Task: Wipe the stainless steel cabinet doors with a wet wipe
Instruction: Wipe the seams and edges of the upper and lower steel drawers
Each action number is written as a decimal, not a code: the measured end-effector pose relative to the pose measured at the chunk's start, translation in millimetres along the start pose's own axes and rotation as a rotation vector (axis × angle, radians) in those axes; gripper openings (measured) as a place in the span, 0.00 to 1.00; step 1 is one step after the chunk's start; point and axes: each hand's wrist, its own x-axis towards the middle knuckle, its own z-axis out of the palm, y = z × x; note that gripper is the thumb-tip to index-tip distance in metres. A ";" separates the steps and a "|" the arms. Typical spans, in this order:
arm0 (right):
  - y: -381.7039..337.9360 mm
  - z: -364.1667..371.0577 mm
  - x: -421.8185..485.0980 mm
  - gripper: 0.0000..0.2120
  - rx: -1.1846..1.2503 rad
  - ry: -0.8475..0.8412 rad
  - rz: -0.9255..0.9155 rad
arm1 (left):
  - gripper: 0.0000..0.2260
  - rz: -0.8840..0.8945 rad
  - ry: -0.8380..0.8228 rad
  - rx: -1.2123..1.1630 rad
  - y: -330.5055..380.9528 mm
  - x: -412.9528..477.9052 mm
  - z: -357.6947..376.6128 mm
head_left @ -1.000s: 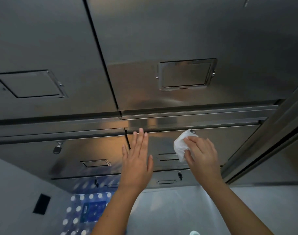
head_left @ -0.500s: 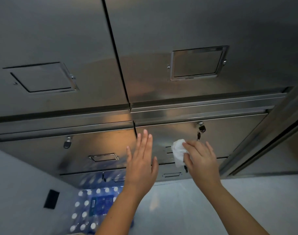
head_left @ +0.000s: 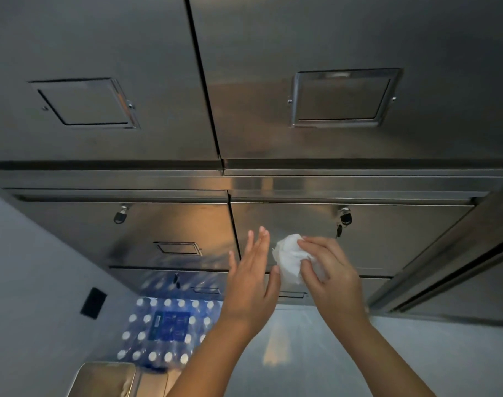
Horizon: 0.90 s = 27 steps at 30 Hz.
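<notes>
A stainless steel cabinet fills the view. Its two upper doors [head_left: 345, 38] have recessed square handles. Below them sit lower doors [head_left: 402, 239] with keys in their locks. My right hand [head_left: 330, 270] holds a crumpled white wet wipe [head_left: 287, 257] against the lower right door, left of its key [head_left: 345, 217]. My left hand [head_left: 250, 285] is raised beside it with flat, straight fingers near the seam between the lower doors; it holds nothing.
A shrink-wrapped pack of water bottles [head_left: 164, 328] stands on the floor at the cabinet's foot. A steel bin lid [head_left: 104, 378] shows at the bottom left. A grey wall with a black socket [head_left: 93, 302] runs along the left. A sliding-door frame [head_left: 459, 270] stands right.
My right hand and the wipe have slid down the lower right door, uncovering its key. My left hand has kept beside it. The view has tilted down towards the floor.
</notes>
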 end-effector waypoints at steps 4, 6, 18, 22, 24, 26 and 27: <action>-2.2 17.9 -2.0 0.15 0.153 -0.004 0.063 | 0.24 0.026 -0.022 -0.118 -8.5 2.4 10.1; -0.3 31.8 -1.9 0.14 0.194 -0.028 0.068 | 0.21 0.072 -0.012 -0.200 -16.0 6.4 14.7; 48.1 113.1 -20.0 0.19 0.420 -0.095 0.249 | 0.23 0.407 0.292 -0.176 -117.6 44.0 65.5; 76.2 146.1 -37.7 0.14 0.502 0.025 0.269 | 0.19 0.455 0.304 -0.143 -157.5 50.7 95.2; 93.8 160.7 -48.0 0.15 0.517 0.039 0.265 | 0.17 0.470 0.303 -0.122 -177.2 52.8 107.9; 114.6 174.3 -58.8 0.15 0.472 0.047 0.242 | 0.16 0.498 0.302 -0.093 -196.7 54.3 120.8; 125.9 181.0 -63.5 0.15 0.441 0.055 0.225 | 0.16 0.512 0.314 -0.077 -206.7 55.5 128.0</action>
